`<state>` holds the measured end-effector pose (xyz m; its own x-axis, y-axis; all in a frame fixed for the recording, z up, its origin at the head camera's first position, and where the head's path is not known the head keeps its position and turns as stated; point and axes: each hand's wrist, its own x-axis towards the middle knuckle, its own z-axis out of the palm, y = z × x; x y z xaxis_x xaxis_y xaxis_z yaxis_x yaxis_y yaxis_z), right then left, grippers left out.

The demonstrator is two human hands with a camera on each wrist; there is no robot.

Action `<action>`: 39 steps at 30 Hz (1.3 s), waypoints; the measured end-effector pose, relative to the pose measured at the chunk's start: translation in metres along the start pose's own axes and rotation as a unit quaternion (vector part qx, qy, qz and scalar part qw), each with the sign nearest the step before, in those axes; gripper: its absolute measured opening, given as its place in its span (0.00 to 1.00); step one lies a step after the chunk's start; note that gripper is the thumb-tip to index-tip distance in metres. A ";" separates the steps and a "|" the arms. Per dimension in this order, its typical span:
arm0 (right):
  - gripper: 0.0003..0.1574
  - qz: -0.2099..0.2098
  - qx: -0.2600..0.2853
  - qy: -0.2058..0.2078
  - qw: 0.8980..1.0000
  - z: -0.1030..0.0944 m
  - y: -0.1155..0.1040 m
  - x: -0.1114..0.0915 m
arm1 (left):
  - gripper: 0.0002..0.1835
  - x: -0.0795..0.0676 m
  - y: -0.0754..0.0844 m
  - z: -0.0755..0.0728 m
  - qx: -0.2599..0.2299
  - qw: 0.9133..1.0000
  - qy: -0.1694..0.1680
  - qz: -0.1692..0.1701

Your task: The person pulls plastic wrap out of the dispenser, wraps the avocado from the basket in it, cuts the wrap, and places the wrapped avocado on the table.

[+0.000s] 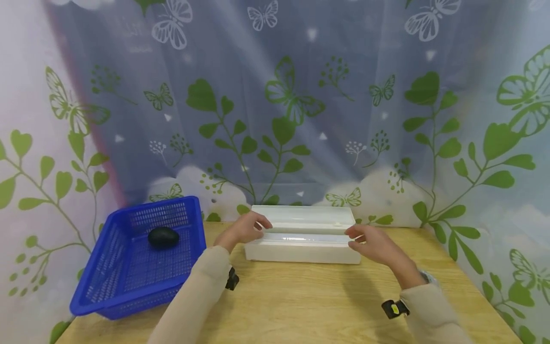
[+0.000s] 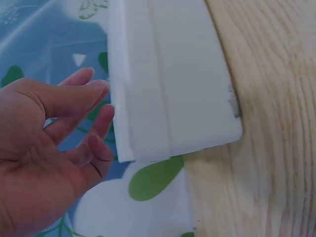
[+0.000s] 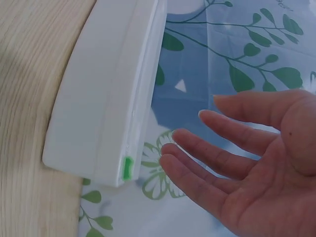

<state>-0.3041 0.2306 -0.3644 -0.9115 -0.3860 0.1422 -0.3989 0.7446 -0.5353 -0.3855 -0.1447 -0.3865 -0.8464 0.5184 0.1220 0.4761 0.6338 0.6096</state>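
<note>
A long white box point(image 1: 302, 252), like a cling film dispenser, lies crosswise on the table with its lid point(image 1: 302, 215) raised at the back. A shiny strip point(image 1: 301, 237) runs along its top front edge. My left hand point(image 1: 245, 228) is at the box's left end, fingers loosely bent, with a gap between thumb and forefinger. In the left wrist view its fingertips point(image 2: 101, 89) come close to the box's edge; contact is unclear. My right hand point(image 1: 375, 242) hovers by the right end, fingers apart and holding nothing. A green piece point(image 3: 127, 168) shows at the box's corner in the right wrist view.
To the left stands a blue perforated plastic basket point(image 1: 142, 306) with a dark oval object point(image 1: 163, 237) inside, perhaps an avocado. The wooden table point(image 1: 296, 301) ends at a patterned curtain point(image 1: 240, 157) behind the box.
</note>
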 end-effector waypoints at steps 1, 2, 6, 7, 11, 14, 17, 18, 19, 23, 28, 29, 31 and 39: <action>0.22 -0.001 0.002 -0.002 1.000 0.001 0.000 0.002 | 0.16 0.001 -0.002 0.002 0.004 1.000 -0.003 -0.003; 0.21 0.002 0.006 -0.005 1.000 0.003 -0.001 0.005 | 0.16 0.002 -0.003 0.003 0.007 1.000 -0.002 -0.012; 0.21 0.010 0.012 -0.011 1.000 0.008 -0.001 0.012 | 0.13 0.003 -0.008 0.008 0.011 0.999 0.010 -0.036; 0.21 0.012 0.010 -0.011 1.000 0.009 -0.002 0.013 | 0.11 0.003 -0.009 0.008 0.011 0.999 0.015 -0.040; 0.20 0.020 0.002 -0.007 1.000 0.013 -0.002 0.018 | 0.05 0.002 -0.011 0.009 0.016 0.998 0.043 -0.049; 0.18 0.021 -0.002 -0.002 1.000 0.017 0.001 0.022 | 0.04 0.003 -0.012 0.008 0.022 0.997 0.062 -0.051; 0.17 0.019 -0.012 0.004 1.000 0.021 0.005 0.027 | 0.05 0.005 -0.012 0.007 0.027 0.995 0.076 -0.056; 0.17 0.019 -0.017 0.006 1.000 0.023 0.006 0.029 | 0.05 0.005 -0.012 0.007 0.028 0.994 0.082 -0.059; 0.18 0.018 -0.022 0.007 1.000 0.024 0.006 0.031 | 0.05 0.006 -0.011 0.007 0.027 0.994 0.088 -0.065; 0.18 0.019 -0.037 0.018 0.999 0.030 0.010 0.038 | 0.06 0.009 -0.011 0.011 0.017 0.991 0.107 -0.079; 0.19 0.009 -0.067 0.023 0.997 0.038 0.017 0.047 | 0.07 0.012 -0.011 0.016 -0.015 0.987 0.122 -0.102; 0.19 0.010 -0.072 0.021 0.997 0.039 0.018 0.049 | 0.07 0.012 -0.010 0.016 -0.021 0.986 0.126 -0.107; 0.18 0.010 -0.079 0.014 0.997 0.040 0.021 0.050 | 0.07 0.012 -0.009 0.017 -0.033 0.984 0.129 -0.119; 0.16 0.006 -0.070 0.013 0.997 0.043 0.030 0.054 | 0.08 0.011 -0.009 0.016 -0.064 0.977 0.141 -0.147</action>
<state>-0.3615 0.2088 -0.4088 -0.9182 -0.3634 0.1578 -0.3956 0.8186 -0.4163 -0.3951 -0.1354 -0.4027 -0.9827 0.1345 0.1272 0.1843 0.6448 0.7418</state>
